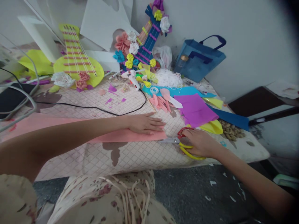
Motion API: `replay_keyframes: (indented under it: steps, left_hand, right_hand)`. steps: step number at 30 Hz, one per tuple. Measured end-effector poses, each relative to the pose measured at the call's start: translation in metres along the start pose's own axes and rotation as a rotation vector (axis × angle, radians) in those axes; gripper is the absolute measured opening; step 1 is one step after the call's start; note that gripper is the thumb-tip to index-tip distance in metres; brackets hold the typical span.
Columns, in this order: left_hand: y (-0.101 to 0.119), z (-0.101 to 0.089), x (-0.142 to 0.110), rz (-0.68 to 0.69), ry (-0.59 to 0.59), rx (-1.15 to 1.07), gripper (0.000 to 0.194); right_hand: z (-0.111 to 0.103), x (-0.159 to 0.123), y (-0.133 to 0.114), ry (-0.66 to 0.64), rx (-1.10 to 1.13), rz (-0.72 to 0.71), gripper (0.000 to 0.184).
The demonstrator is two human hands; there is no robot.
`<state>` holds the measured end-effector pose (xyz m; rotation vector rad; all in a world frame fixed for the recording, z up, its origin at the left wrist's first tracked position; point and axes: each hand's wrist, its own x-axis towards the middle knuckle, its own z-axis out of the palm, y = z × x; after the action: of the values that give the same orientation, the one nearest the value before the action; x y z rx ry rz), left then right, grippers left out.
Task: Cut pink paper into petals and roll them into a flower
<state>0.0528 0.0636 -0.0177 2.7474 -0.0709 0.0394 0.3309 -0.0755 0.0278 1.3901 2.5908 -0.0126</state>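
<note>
A long strip of pink crepe paper (130, 136) lies along the front of the table. My left hand (147, 123) rests flat on it near its right end, fingers stretched out to the right. In my right hand (201, 141) is a pair of scissors (174, 141) with red and yellow handles. Their blades point left and meet the lower right corner of the pink paper. Whether the blades are parted is hard to make out. My left forearm covers part of the strip.
Behind stand a yellow paper guitar (78, 59) and a blue, flower-trimmed one (149, 40). A glue gun (132, 77) trails a black cord. Purple paper (197, 109), pink scraps (161, 102), peanuts (231, 130) and a blue bag (201, 59) are at right. A dark tablet (14, 98) lies left.
</note>
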Motion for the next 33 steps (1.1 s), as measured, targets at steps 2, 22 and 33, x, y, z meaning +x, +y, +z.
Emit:
replay_keyframes:
  steps: [2, 22, 33]
  left_hand:
    - [0.0, 0.0, 0.0, 0.001, 0.002, -0.003, 0.05]
    - [-0.001, 0.0, 0.0, -0.01, 0.057, -0.089, 0.047]
    - [0.001, 0.0, -0.001, -0.012, 0.005, -0.031, 0.049]
  right_hand:
    - [0.0, 0.003, -0.002, 0.004, 0.014, -0.017, 0.031]
    - [0.004, 0.002, -0.002, -0.024, -0.1, -0.026, 0.032]
    - [-0.006, 0.008, -0.015, 0.013, -0.02, -0.014, 0.031]
